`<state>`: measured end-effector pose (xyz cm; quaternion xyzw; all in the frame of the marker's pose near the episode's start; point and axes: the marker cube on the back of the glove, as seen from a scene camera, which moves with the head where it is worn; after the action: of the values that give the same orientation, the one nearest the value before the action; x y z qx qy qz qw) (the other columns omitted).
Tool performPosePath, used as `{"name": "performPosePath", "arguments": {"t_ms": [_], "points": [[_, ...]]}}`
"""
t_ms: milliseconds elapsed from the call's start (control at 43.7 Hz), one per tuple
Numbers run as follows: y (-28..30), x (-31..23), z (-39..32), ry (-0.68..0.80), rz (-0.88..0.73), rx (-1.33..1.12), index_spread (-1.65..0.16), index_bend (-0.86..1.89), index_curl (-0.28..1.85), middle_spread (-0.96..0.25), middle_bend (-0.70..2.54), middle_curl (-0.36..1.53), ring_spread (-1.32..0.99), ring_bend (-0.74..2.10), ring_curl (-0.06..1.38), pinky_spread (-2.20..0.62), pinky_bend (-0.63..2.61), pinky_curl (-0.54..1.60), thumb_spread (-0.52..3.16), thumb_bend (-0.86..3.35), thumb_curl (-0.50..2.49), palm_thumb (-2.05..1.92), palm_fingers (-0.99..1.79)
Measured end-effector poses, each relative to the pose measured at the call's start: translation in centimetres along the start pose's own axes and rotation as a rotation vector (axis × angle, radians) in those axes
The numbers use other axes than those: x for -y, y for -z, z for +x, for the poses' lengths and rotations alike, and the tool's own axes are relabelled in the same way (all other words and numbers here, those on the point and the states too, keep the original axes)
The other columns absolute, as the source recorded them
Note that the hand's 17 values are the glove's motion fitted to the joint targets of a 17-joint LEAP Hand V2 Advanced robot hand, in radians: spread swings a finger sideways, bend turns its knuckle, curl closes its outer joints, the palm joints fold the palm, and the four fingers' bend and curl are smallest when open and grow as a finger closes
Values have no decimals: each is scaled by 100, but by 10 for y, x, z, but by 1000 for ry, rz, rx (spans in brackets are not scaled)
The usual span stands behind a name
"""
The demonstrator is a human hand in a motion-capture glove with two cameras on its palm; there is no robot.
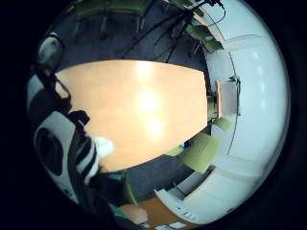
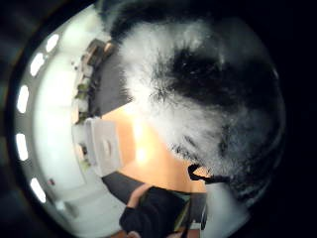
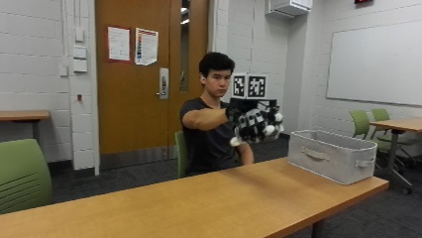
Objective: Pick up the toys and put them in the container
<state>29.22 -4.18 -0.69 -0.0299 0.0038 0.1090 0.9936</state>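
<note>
While the right hand (image 3: 254,124) is up in the air above the table (image 3: 198,203), its fingers are curled round a fluffy black and white toy (image 2: 208,94), which sits right against the palm. The container (image 3: 333,154) is a pale box standing at the far end of the table, off to one side of the hand and lower down, well apart from it. I think the hand must carry the toy sideways over the open box and then let go.

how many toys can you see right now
1: a black and white plush toy held up in the gloved right hand, above the table. Others may lie hidden inside the container.
</note>
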Motion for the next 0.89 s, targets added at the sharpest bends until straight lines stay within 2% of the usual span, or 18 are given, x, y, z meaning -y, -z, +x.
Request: {"name": "performPosePath", "arguments": {"t_ms": [183,412,526,641,778,824,892], "points": [[66,-19,-113,170,81,16,-44,12,-3,-47,62,70,-49,104,53,-44,96,37,81,17,75,68,95],[114,-51,-254,339,147,13,-45,12,-3,-48,60,71,-48,104,52,-44,97,37,80,14,80,67,95],[122,-80,-325,565,163,63,-45,12,-3,-49,60,72,-49,104,52,-44,97,37,79,14,83,68,95],[117,-91,-384,548,181,7,-45,12,-3,-49,59,73,-48,104,52,-44,97,37,79,12,85,67,95],[115,-136,-466,752,110,187,-45,12,-3,-49,58,74,-48,104,52,-44,97,37,79,12,87,68,96],[109,-138,-480,745,123,136,-45,12,-3,-49,58,74,-48,104,52,-44,97,37,79,11,88,68,96],[92,-113,-468,705,171,6,-45,11,-3,-49,58,75,-48,105,52,-44,97,36,80,11,90,69,95]]}}
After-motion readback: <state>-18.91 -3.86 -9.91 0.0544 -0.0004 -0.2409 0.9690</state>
